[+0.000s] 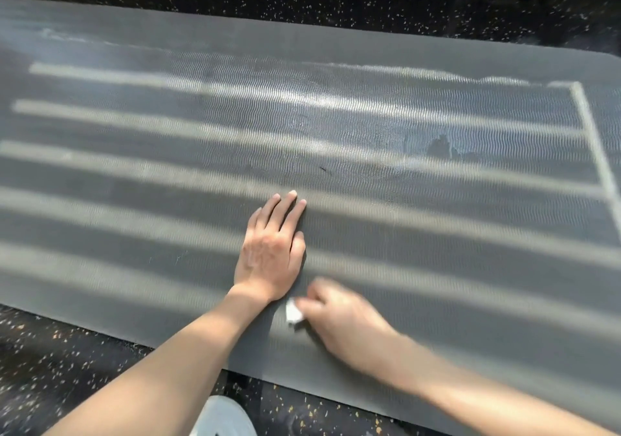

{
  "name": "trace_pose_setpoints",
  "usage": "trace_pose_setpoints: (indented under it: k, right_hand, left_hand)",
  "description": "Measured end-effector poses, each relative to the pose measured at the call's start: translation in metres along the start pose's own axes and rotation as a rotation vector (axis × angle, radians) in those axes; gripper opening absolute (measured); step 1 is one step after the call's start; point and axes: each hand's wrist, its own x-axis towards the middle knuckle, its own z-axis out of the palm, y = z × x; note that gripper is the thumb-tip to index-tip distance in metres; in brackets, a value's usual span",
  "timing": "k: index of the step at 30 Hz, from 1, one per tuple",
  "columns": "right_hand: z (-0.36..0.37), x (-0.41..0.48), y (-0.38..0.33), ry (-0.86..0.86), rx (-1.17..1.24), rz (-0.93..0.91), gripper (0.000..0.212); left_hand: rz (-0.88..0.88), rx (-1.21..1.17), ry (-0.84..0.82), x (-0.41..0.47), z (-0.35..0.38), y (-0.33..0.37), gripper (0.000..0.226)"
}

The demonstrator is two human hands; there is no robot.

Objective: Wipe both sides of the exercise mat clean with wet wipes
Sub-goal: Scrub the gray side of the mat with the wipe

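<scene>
Grey foam with a fine wavy texture: this is the exercise mat (pixel 437 234), and it lies flat and unrolled on the floor, filling most of the view from the left edge to the right. Its near long edge runs slantwise across the lower part of the view, and its far right corner is rounded.

Close to this near edge, a small white wet wipe (pixel 294 312) lies against the mat surface. The right hand (pixel 339 321) grasps it with bent fingers, and only one end of the wipe shows beyond the fingertips. This hand is blurred, so the single fingers are not clear. Just beside it, to the left and a little farther from the edge, the left hand (pixel 270 254) rests flat on the mat, palm down, fingers straight and together, grasping nothing.

Long pale bands of light cross the mat from side to side. Nearer to the far right corner there is a whitish smeared patch (pixel 433 146).

The floor (pixel 67 351) around the mat is black with many small light specks. On it, before the near edge, stands a pale shoe (pixel 223 417), partly hidden by the left forearm.
</scene>
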Motion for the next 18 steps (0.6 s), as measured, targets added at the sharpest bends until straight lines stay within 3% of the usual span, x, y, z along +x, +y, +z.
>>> trace_pose_setpoints:
  k: [3, 6, 9, 11, 15, 17, 18]
  right_hand:
    - [-0.010, 0.018, 0.019, 0.136, -0.018, 0.171, 0.023]
    - [0.003, -0.014, 0.006, 0.111, -0.094, 0.059, 0.014]
    - [0.015, -0.044, -0.006, -0.084, 0.005, -0.039, 0.021]
    - [0.001, -0.024, -0.001, -0.056, -0.038, -0.100, 0.016]
    - [-0.025, 0.035, 0.033, 0.235, -0.007, 0.210, 0.014]
    - [-0.025, 0.039, 0.030, 0.180, -0.024, 0.269, 0.016]
    - [-0.021, 0.030, 0.025, 0.126, -0.048, 0.190, 0.019]
  left_hand:
    - [-0.007, 0.000, 0.002, 0.000, 0.000, 0.002, 0.055]
    - [-0.010, 0.001, 0.001, 0.000, 0.001, 0.000, 0.055]
    - [-0.016, 0.002, -0.005, -0.001, 0.000, 0.000, 0.055]
    - [-0.012, 0.011, -0.001, -0.001, -0.001, 0.001, 0.055]
    - [-0.005, 0.023, 0.010, -0.001, 0.002, 0.000, 0.054]
    - [-0.006, 0.026, 0.015, -0.001, 0.002, -0.001, 0.054]
    - [-0.005, 0.027, 0.014, -0.002, 0.002, -0.001, 0.054]
